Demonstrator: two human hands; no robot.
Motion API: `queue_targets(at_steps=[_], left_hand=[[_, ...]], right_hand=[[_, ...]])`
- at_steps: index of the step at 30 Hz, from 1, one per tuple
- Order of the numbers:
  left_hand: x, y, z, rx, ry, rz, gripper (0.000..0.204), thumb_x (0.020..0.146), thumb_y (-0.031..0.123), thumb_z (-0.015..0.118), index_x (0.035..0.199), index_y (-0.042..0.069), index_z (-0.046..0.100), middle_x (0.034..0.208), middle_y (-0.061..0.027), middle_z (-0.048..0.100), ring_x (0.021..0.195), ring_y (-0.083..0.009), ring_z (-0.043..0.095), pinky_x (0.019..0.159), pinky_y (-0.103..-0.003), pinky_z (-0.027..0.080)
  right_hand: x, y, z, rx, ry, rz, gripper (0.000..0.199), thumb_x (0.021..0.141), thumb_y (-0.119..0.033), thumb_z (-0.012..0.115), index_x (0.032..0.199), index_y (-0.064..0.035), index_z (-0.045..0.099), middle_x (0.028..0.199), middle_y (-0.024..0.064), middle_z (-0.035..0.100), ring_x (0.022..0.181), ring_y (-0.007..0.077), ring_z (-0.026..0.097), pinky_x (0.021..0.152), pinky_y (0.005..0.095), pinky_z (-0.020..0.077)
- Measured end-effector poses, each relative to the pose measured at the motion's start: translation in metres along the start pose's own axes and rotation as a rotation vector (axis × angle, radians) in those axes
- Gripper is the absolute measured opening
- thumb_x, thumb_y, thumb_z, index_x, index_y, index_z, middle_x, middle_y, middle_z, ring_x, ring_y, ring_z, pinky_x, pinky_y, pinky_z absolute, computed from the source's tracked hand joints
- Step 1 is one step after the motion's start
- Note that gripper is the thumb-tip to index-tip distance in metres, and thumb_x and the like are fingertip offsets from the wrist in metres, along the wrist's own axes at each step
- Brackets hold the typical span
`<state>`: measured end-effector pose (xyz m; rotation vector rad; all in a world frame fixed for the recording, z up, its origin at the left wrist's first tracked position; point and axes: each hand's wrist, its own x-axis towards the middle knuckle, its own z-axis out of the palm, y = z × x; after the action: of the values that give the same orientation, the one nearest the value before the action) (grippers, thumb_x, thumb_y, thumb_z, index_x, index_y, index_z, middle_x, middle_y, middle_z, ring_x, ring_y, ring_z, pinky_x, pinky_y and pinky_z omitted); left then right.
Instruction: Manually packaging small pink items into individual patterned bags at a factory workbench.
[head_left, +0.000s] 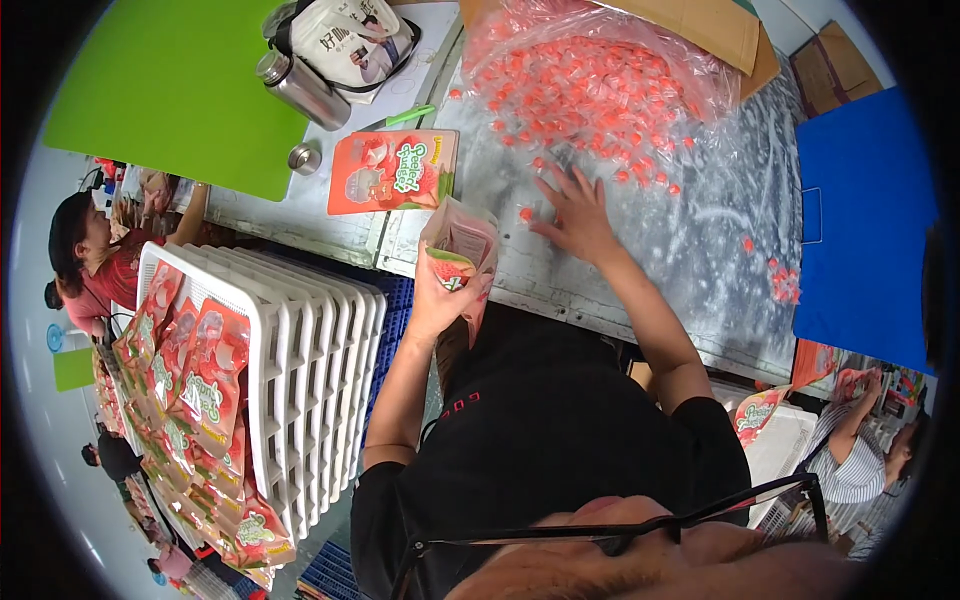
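My left hand (pixel 438 303) grips a red printed pouch (pixel 470 235) near the table's front edge, and the pouch's mouth gapes upward. To the right, my right hand (pixel 578 218) is spread over the metal tabletop with its fingers apart. One small red wrapped candy (pixel 526 215) lies beside its thumb, and another loose candy (pixel 538 163) is near the fingertips. Beyond the hand, a heap of the same candies (pixel 590 90) spills from a clear plastic bag (pixel 700 60). A flat stack of red pouches (pixel 385 175) lies left of the pouch in my hand.
Stacked white crates (pixel 310 370) stand at my left, the top one full of pouches. A steel flask (pixel 300 90), its cap (pixel 304 158), a green-handled knife (pixel 408 116) and a white bag (pixel 350 40) are at back left. A blue panel (pixel 870 230) borders the right. Co-workers sit nearby.
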<state>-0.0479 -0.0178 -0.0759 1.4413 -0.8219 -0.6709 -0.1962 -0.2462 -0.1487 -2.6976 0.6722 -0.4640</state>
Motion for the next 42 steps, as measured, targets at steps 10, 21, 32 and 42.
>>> queue_targets(at_steps=[10, 21, 32, 42], left_hand=[[-0.001, 0.001, -0.005, -0.064, 0.03, -0.001, 0.075, 0.072, -0.004, 0.08, 0.135, 0.0, 0.039, 0.119, -0.0101, 0.058, 0.107, -0.0167, 0.06, 0.093, -0.032, 0.05], [0.003, -0.002, -0.009, -0.042, 0.043, 0.03, 0.077, 0.07, -0.004, 0.08, 0.135, 0.0, 0.039, 0.117, -0.0106, 0.06, 0.106, -0.0179, 0.061, 0.092, -0.032, 0.051], [0.013, 0.01, -0.002, 0.346, -0.059, 0.249, 0.1, 0.057, 0.005, 0.083, 0.148, 0.005, 0.039, 0.143, -0.0209, 0.041, 0.135, -0.0376, 0.043, 0.111, -0.044, 0.038], [0.02, 0.006, 0.019, 0.492, -0.137, 0.287, 0.107, 0.056, 0.003, 0.084, 0.151, 0.01, 0.036, 0.142, -0.0198, 0.041, 0.133, -0.0382, 0.043, 0.111, -0.044, 0.037]], right_hand=[[0.016, 0.015, 0.016, 0.208, -0.22, -0.071, 0.057, 0.096, -0.048, 0.055, 0.146, -0.0196, 0.049, 0.156, 0.0079, 0.039, 0.147, 0.0384, 0.025, 0.119, 0.0613, 0.0149], [-0.013, 0.009, -0.001, 0.279, -0.038, -0.035, 0.068, 0.087, -0.038, 0.069, 0.147, -0.0157, 0.047, 0.16, 0.0139, 0.03, 0.149, 0.0354, 0.023, 0.121, 0.044, 0.0191], [-0.016, 0.014, 0.037, 0.06, -0.016, -0.374, 0.037, 0.078, -0.03, 0.077, 0.108, -0.0128, 0.066, 0.115, 0.0045, 0.063, 0.108, 0.0311, 0.058, 0.088, 0.0469, 0.0492], [0.019, -0.052, -0.048, 1.608, 0.296, 0.415, 0.023, 0.099, -0.022, 0.06, 0.105, -0.0012, 0.065, 0.089, 0.0019, 0.062, 0.068, 0.0089, 0.053, 0.058, 0.0237, 0.0425]])
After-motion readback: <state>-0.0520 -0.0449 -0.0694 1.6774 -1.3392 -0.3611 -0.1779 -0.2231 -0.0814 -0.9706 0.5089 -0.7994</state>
